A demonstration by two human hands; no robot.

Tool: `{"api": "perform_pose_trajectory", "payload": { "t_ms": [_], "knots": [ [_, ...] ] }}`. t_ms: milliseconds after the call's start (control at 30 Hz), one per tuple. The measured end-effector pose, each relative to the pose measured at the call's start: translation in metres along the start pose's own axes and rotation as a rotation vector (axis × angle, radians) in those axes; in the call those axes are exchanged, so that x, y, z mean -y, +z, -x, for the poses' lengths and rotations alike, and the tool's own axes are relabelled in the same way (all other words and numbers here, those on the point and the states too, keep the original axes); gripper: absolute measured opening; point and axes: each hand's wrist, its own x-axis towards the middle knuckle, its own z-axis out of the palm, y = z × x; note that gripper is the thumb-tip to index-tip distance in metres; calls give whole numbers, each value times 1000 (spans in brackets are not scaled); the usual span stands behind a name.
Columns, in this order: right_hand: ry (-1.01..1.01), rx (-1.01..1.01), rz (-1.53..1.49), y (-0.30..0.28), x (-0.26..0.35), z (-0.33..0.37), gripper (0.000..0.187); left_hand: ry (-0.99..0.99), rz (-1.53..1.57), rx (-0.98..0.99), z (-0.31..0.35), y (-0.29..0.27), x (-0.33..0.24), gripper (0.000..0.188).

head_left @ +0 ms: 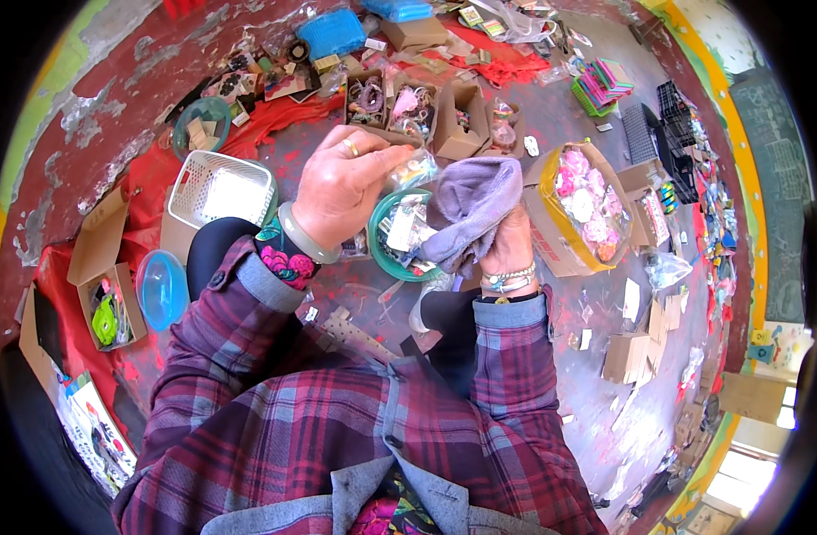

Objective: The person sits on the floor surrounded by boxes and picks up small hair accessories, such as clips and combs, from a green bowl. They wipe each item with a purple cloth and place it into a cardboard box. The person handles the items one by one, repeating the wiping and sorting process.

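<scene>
My left hand [341, 183], with a ring and a pale bangle at the wrist, is closed in a pinch on a small clear plastic bag [414, 171] with bits of white and yellow inside. My right hand [513, 241], wearing bead bracelets, grips a purple-grey cloth [471, 205], whose folds hide most of the fingers. The cloth hangs beside the bag and overlaps the right edge of a green bowl [373, 242]. Several small packets [406, 227] lie in that bowl, below and between my hands.
A carton [551, 241] of pink flowers stands at right. Open cardboard boxes [457, 143] holding trinkets line the far side. Left are a white basket [187, 198], a blue bowl [161, 290] and a box [127, 290] with a green item. Flattened cardboard [627, 357] lies right on the floor.
</scene>
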Motion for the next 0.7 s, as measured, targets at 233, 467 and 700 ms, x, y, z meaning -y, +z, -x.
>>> {"api": "perform_pose_trajectory", "payload": {
  "t_ms": [233, 467, 700],
  "knots": [
    [202, 48, -42, 36, -23, -2, 28, 184, -261, -63, 3, 13, -14, 28],
    [67, -16, 4, 31, -28, -3, 26, 143, -217, -82, 4, 19, -16, 27],
    [126, -111, -40, 28, -20, -2, 34, 185, -147, -62, 5, 19, -18, 25]
  ]
}}
